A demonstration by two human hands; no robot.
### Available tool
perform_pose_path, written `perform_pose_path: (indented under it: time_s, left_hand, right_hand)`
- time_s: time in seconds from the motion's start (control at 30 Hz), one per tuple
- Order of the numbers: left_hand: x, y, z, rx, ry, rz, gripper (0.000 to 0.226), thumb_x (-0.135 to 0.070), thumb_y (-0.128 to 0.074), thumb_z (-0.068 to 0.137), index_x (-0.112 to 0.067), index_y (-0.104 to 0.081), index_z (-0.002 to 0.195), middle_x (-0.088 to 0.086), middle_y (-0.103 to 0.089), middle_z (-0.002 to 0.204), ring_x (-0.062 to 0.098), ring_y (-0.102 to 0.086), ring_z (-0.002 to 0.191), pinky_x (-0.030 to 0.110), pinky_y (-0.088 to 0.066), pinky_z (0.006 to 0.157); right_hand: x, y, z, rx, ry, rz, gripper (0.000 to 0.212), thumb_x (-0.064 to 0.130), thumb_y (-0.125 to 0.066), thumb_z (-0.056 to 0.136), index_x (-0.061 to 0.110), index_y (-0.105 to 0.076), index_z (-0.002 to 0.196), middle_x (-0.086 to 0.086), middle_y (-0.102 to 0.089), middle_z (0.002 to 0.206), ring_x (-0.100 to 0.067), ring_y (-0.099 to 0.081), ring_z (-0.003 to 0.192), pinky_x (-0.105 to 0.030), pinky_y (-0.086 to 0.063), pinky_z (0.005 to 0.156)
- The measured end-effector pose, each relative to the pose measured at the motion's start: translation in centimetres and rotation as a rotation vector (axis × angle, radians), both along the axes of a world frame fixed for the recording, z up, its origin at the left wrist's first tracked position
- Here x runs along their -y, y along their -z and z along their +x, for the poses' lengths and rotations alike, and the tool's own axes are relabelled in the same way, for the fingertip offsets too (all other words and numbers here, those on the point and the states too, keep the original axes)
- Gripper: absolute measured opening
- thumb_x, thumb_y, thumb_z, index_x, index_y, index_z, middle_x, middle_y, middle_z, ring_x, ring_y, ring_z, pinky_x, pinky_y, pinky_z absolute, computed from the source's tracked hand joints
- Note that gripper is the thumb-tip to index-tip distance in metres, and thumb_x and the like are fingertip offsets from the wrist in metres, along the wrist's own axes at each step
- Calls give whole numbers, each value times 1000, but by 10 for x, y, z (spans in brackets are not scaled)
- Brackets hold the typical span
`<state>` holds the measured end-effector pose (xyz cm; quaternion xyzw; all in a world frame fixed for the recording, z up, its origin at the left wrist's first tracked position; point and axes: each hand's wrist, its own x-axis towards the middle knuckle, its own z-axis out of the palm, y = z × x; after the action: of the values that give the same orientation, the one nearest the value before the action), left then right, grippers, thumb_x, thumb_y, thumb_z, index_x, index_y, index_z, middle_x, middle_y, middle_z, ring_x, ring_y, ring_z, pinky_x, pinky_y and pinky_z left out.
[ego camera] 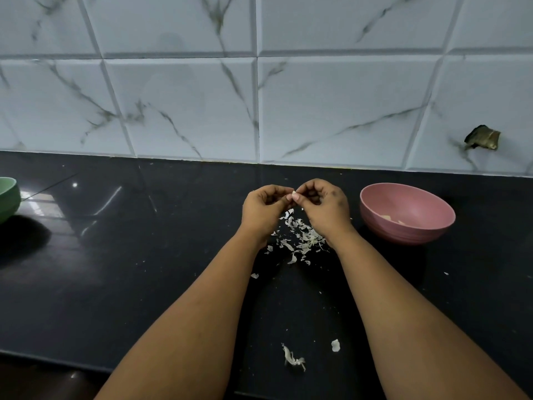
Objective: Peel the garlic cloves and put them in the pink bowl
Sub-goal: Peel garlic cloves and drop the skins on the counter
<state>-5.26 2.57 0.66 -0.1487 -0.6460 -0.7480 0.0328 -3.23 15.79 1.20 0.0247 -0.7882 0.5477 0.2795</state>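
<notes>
Nearest to the camera, a few loose scraps of skin (293, 360) lie on the black counter (144, 284) between the two forearms. Further on, a heap of white garlic skins (300, 238) is spread on the counter under the wrists. Above it the left hand (264, 207) and the right hand (324, 206) meet, and both pinch one small garlic clove (294, 194) with curled fingers. The pink bowl (406, 213) stands just right of the right hand, with some pale pieces inside. A green bowl (8, 199) is at the far left edge. Behind is a tiled wall (259, 96).
</notes>
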Motion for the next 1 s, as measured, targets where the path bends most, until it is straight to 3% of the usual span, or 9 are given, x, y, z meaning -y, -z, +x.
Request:
perform_pose_path:
  time_s: [0.27,0.37,0.43,0.5,0.63,0.73,0.83,0.9,1.0]
  left_hand:
    - [0,1,0,-21,13,-31,11,2,-66,90,-7,-72,93,13,-74,89,17,-72,85,26,-56,81]
    - [-2,2,-1,11,44,14,23,1,-66,90,-10,-67,110,9,-70,80,17,-71,83,29,-57,85]
    - [-2,2,-1,36,84,43,30,1,-63,92,-11,-64,119,5,-68,79,17,-70,87,32,-56,91]
    - [-3,2,-1,44,114,60,22,0,-63,92,-8,-67,113,10,-71,90,21,-70,93,34,-54,94]
    - [-5,0,1,113,99,176,11,1,-62,92,-6,-66,98,11,-69,89,17,-69,85,30,-56,90]
    - [-3,-2,0,170,106,243,10,1,-63,92,-6,-64,98,10,-67,88,14,-68,81,26,-56,86]
    - [-3,-2,-1,193,129,286,10,1,-62,92,-6,-64,100,11,-68,90,15,-69,83,27,-56,88]
    - [-3,-3,-1,207,134,340,11,2,-59,93,-5,-63,99,9,-68,88,14,-69,81,25,-57,84]
    - [0,-7,-2,246,111,458,13,6,-53,95,-4,-62,97,6,-66,81,10,-67,71,17,-56,71]
  right_hand:
    - [0,0,-1,56,-7,95,2,11,-63,91,9,-64,90,-3,-71,82,-11,-67,74,-19,-52,68]
    - [1,2,-3,63,19,153,4,13,-60,93,10,-62,92,-7,-69,89,-18,-65,83,-27,-52,74]
    - [3,4,-5,51,28,183,3,14,-59,94,11,-60,92,-8,-67,93,-19,-65,85,-25,-51,75]
    - [3,5,-6,28,43,197,3,15,-61,93,13,-60,91,-7,-65,96,-17,-64,84,-17,-48,72]
    - [3,5,-6,18,42,151,5,17,-62,91,18,-58,89,-8,-66,97,-21,-65,89,-29,-52,79]
    - [5,2,-4,15,38,140,4,14,-61,92,15,-59,89,-9,-66,97,-17,-65,86,-13,-48,71]
    - [7,0,-1,4,36,97,3,12,-61,93,10,-60,90,-7,-67,94,-10,-63,80,-6,-45,67]
    - [9,-2,0,28,47,51,4,12,-60,93,11,-61,90,-3,-69,93,-10,-64,81,-10,-47,71]
    - [11,-6,2,81,-72,-285,10,8,-53,97,13,-57,89,-5,-71,91,-15,-68,85,-23,-53,78]
